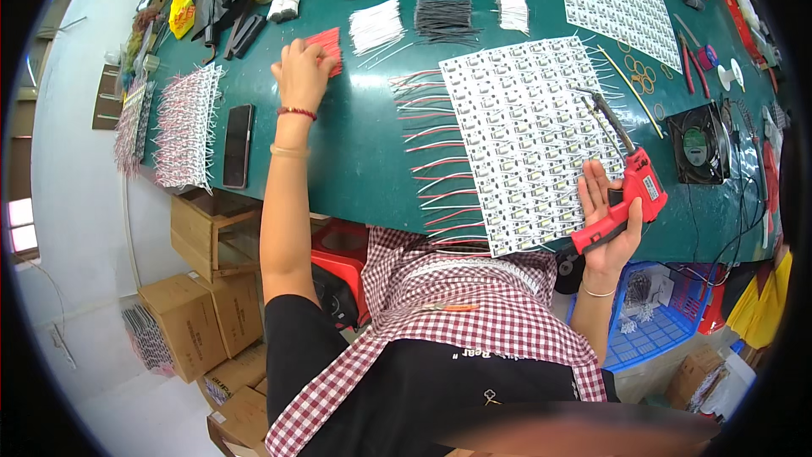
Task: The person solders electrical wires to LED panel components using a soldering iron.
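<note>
Red plastic forms the body of a soldering gun point(646, 190), held by the right hand point(615, 252) right of centre in the head view, its handle lying between thumb and loosely extended fingers. Its metal tip points up and left, over the right part of a white circuit-board sheet point(524, 144) in the middle of the frame. Red and white wires point(437, 150) stick out along the sheet's left edge. At upper left, the left hand point(303, 74) is bent over a bundle of red wires point(330, 44), fingers touching it; whether they pinch any strand I cannot tell. White wires point(376, 27) and black wires point(444, 20) lie in piles to the right, at top centre. A phone point(238, 146) lies left of the left forearm on the green table point(359, 152).
</note>
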Available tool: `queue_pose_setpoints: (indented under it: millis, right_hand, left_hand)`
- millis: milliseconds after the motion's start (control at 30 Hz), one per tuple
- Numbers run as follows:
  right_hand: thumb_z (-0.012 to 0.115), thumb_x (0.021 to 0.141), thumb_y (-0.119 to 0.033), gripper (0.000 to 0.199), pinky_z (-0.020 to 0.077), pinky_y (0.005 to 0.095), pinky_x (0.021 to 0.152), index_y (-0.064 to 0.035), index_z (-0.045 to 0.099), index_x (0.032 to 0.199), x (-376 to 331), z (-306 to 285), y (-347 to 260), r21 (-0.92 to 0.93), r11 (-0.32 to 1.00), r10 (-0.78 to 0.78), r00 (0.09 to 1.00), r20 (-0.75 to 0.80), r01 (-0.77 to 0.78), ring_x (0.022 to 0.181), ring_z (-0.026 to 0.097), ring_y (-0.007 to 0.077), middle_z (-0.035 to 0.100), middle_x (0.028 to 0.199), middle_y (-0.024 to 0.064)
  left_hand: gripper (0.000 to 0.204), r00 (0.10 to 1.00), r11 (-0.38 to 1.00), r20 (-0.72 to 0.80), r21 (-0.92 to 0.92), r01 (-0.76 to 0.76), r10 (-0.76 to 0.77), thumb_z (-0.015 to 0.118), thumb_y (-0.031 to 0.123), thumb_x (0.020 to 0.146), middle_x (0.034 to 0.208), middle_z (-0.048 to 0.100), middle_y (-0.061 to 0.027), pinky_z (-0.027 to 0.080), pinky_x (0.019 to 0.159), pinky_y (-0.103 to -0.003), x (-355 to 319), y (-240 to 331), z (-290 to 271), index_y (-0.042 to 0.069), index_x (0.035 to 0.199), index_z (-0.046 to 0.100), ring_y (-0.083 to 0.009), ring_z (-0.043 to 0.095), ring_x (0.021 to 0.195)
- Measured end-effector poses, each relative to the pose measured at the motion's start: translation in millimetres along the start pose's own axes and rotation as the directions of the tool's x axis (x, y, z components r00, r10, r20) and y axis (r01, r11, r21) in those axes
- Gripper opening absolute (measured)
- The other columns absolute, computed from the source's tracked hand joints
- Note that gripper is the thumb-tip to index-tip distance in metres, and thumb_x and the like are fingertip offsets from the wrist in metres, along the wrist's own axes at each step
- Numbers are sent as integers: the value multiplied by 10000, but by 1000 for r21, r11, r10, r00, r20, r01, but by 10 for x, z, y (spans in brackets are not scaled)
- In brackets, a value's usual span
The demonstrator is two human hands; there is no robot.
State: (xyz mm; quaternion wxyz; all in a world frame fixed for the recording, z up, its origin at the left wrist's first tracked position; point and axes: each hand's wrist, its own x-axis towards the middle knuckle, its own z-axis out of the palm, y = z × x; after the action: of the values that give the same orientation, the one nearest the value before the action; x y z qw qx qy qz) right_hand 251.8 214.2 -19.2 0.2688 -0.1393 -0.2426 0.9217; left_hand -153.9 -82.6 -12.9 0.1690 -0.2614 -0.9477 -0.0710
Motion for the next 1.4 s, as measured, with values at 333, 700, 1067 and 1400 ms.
queue_pose_setpoints:
  millis: [333,700,1067,1400]
  right_hand:
    - [507,992,-375,362,312,632,1111,-31,547,1097,-15,201,-16,-102,995,18,998,-67,-24,1434,302,401,417,1430,326]
    - [539,972,-408,386,278,660,1117,-41,547,1090,-194,427,-13,28,991,134,989,-63,-133,1445,284,394,387,1464,314]
    - [545,973,-393,374,282,649,1124,-39,555,1093,-382,478,137,72,992,100,995,-9,-99,1444,281,399,378,1471,309]
    - [549,971,-384,370,285,654,1120,-37,557,1098,-385,514,137,72,992,101,995,-7,-100,1441,287,398,386,1472,292]
  left_hand:
    - [289,675,526,-18,-612,-591,737,758,224,742,1091,569,-24,380,978,-442,-964,1932,-603,151,988,626,-225,547,1044]
    - [259,755,612,103,-661,-435,647,749,208,751,1007,559,-35,391,919,-418,-1139,1821,-763,144,973,631,-231,535,1004]
    - [287,952,784,98,-595,-178,291,752,206,775,1035,579,-116,458,821,-437,-246,1366,-193,65,985,617,-319,543,1013]
    - [149,841,768,365,-635,-89,399,698,140,781,905,648,-156,482,822,-434,28,1368,-35,22,834,624,-351,573,933]
